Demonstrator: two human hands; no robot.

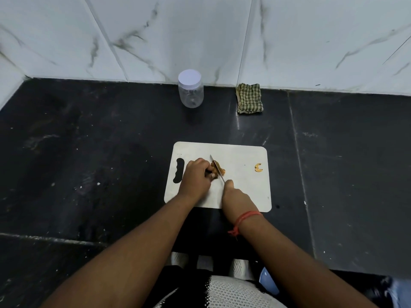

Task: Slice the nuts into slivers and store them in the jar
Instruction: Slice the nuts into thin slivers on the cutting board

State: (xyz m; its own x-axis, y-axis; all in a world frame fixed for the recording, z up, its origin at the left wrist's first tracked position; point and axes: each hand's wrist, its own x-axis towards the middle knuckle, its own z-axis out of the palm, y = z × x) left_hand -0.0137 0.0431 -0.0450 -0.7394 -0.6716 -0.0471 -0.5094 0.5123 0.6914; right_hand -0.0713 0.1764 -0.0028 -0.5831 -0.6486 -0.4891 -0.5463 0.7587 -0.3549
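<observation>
A white cutting board (244, 192) lies on the black counter. My left hand (195, 176) holds a small pile of nuts (220, 168) against the board with curled fingers. My right hand (235, 196) grips a knife (218, 168) whose blade rests across those nuts, tip pointing away. A few loose nut pieces (258, 167) lie near the board's right edge. A clear plastic jar (190, 90) with a white lid stands shut at the back, by the wall.
A folded green checked cloth (249, 98) lies right of the jar against the marble-tiled wall. The black counter (89, 152) stretches wide to both sides. The counter's front edge is near my body, with a blue object (269, 281) below it.
</observation>
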